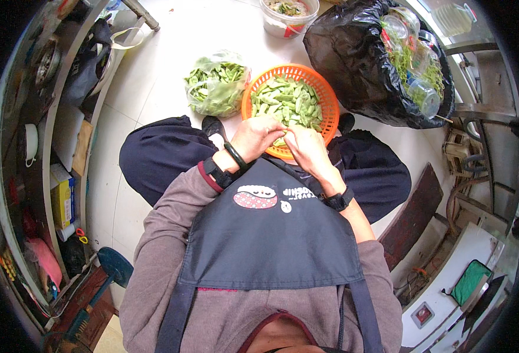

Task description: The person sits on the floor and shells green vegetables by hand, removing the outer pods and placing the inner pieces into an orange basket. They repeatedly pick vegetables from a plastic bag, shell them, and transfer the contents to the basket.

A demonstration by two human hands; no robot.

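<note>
An orange plastic colander basket [332, 103], filled with flat green bean pods [288, 99], stands on the floor between my legs. Over its near edge, my left hand [256, 137] and my right hand [307, 148] meet with fingertips pinched together. A small piece of green pod [285, 132] shows between them, mostly covered by the fingers. My left wrist carries a dark bangle and a black strap; another black strap circles the right wrist. Left of the basket sits a clear plastic bag [217, 95] of darker green pods, its top open.
A black trash bag [343, 57] with plastic cups and green scraps is at the upper right. Beyond the basket stands a white bucket [281, 26] with food scraps. Cluttered shelves [67, 88] line the left; a dark board [411, 216] leans at the right.
</note>
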